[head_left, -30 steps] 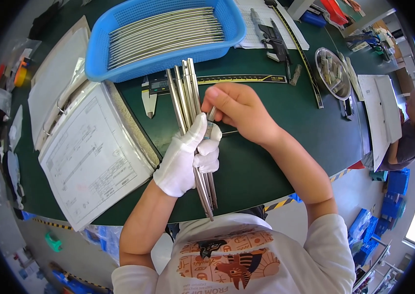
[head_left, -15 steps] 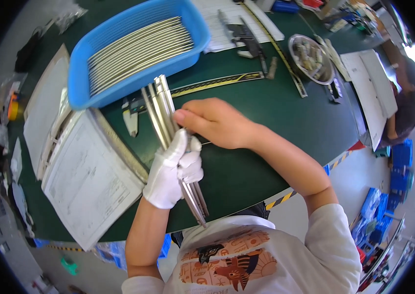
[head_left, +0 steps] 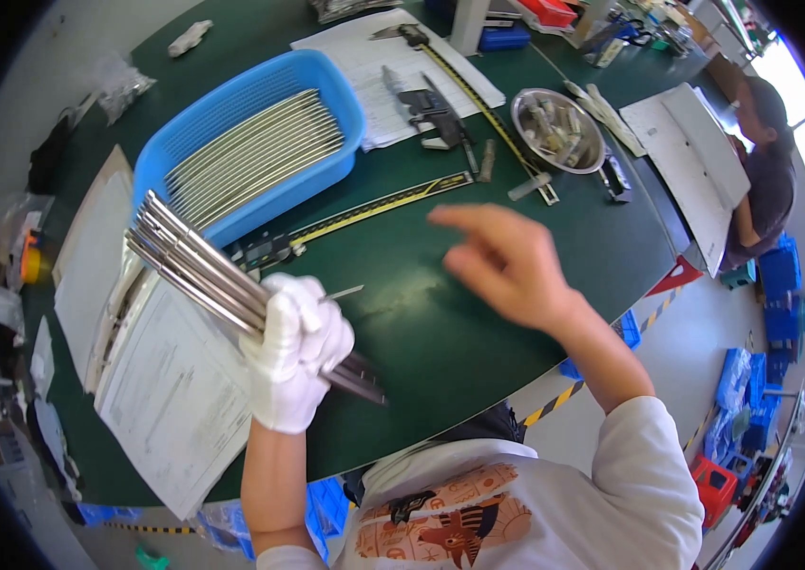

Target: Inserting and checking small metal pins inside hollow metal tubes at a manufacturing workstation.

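My left hand (head_left: 293, 351), in a white glove, is closed around a bundle of shiny metal rods (head_left: 198, 266). The bundle slants up and left over the papers, its upper ends near the front of a blue plastic basket (head_left: 350, 123); its lower ends stick out below the glove. In that basket lie several similar rods (head_left: 255, 157), side by side. My bare right hand (head_left: 507, 266) hovers over the green table, slightly blurred, index finger stretched and thumb apart, with nothing visible in it. A thin metal piece (head_left: 345, 292) shows beside the glove; what it belongs to is hidden.
A digital caliper (head_left: 379, 209) lies in front of the basket, and another caliper (head_left: 474, 85) farther back. A metal bowl (head_left: 559, 128) holds small pale pieces. Printed sheets (head_left: 174, 380) lie at the left. A person (head_left: 764, 171) sits at the far right beside a white board (head_left: 688, 166).
My right hand has left the rods and moved right, its fingers now apart. My left hand has tilted the bundle to the left. The whole view has shifted slightly.
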Demonstrator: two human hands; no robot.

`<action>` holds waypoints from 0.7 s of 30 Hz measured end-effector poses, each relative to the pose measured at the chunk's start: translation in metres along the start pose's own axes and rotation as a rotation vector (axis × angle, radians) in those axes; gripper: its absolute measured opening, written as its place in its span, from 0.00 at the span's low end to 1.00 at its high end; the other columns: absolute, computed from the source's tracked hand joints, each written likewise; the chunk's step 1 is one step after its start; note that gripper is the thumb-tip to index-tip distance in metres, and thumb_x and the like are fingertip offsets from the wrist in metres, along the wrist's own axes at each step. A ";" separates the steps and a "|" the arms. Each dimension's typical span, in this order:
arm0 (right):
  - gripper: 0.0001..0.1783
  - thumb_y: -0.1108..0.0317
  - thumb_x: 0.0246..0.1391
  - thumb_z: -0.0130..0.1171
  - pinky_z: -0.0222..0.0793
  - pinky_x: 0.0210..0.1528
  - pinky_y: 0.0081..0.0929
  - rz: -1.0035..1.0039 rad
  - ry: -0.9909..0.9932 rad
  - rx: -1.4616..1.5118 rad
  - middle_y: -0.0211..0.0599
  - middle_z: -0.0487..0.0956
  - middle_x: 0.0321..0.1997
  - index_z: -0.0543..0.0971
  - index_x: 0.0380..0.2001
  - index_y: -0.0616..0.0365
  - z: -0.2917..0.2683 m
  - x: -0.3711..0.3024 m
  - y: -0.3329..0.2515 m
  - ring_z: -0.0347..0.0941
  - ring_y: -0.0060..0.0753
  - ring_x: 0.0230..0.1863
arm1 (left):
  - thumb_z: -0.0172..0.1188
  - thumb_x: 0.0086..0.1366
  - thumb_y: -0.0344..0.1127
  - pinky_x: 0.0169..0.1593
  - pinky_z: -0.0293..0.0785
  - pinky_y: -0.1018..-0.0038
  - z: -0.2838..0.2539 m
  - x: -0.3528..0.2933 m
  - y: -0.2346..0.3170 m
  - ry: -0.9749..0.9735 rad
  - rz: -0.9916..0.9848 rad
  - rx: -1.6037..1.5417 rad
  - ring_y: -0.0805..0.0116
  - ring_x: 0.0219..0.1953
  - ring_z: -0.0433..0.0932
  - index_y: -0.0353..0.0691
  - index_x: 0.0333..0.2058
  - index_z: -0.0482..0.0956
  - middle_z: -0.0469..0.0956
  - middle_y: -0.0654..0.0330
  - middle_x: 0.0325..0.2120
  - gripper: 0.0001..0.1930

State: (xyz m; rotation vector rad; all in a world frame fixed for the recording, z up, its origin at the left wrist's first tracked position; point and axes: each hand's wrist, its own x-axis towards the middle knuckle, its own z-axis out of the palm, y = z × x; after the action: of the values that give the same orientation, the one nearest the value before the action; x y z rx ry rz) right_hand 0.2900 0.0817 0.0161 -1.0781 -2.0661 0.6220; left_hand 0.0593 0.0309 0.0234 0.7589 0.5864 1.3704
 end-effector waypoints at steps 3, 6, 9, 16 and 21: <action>0.19 0.69 0.54 0.58 0.63 0.24 0.18 0.107 -0.203 0.692 0.28 0.74 0.27 0.74 0.50 0.58 0.033 0.008 -0.033 0.65 0.17 0.21 | 0.57 0.63 0.48 0.17 0.51 0.80 0.007 0.013 0.001 -0.090 0.078 0.122 0.80 0.13 0.55 0.39 0.23 0.68 0.58 0.69 0.12 0.19; 0.17 0.71 0.57 0.54 0.64 0.26 0.15 0.273 -0.134 0.968 0.26 0.75 0.31 0.74 0.51 0.59 0.056 0.007 -0.043 0.65 0.14 0.24 | 0.59 0.62 0.45 0.17 0.51 0.80 0.006 0.011 -0.003 -0.084 0.025 0.102 0.80 0.13 0.56 0.38 0.25 0.69 0.63 0.66 0.15 0.17; 0.17 0.73 0.57 0.53 0.65 0.29 0.14 0.246 -0.014 1.031 0.27 0.75 0.35 0.74 0.51 0.59 0.069 0.005 -0.045 0.66 0.14 0.28 | 0.59 0.62 0.46 0.17 0.51 0.80 0.002 0.010 -0.011 -0.033 0.036 0.121 0.80 0.13 0.56 0.40 0.26 0.69 0.63 0.67 0.16 0.16; 0.15 0.76 0.61 0.45 0.64 0.24 0.14 -0.114 0.180 0.921 0.33 0.75 0.28 0.73 0.50 0.65 0.072 0.011 -0.051 0.67 0.16 0.21 | 0.55 0.64 0.51 0.16 0.52 0.80 0.003 0.004 -0.002 -0.024 0.085 0.314 0.80 0.12 0.55 0.42 0.27 0.66 0.60 0.67 0.15 0.18; 0.12 0.77 0.44 0.58 0.73 0.29 0.30 -0.252 0.293 -0.297 0.38 0.79 0.28 0.79 0.35 0.57 -0.008 -0.007 0.025 0.77 0.36 0.28 | 0.58 0.62 0.50 0.18 0.55 0.79 0.002 0.020 0.005 -0.178 0.238 0.400 0.79 0.13 0.56 0.40 0.26 0.66 0.59 0.66 0.16 0.19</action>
State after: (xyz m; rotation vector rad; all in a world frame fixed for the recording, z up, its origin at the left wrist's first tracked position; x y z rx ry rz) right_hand 0.3113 0.0896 0.0018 -0.9795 -2.0261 0.0272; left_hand 0.0596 0.0502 0.0300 1.2941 0.6527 1.3993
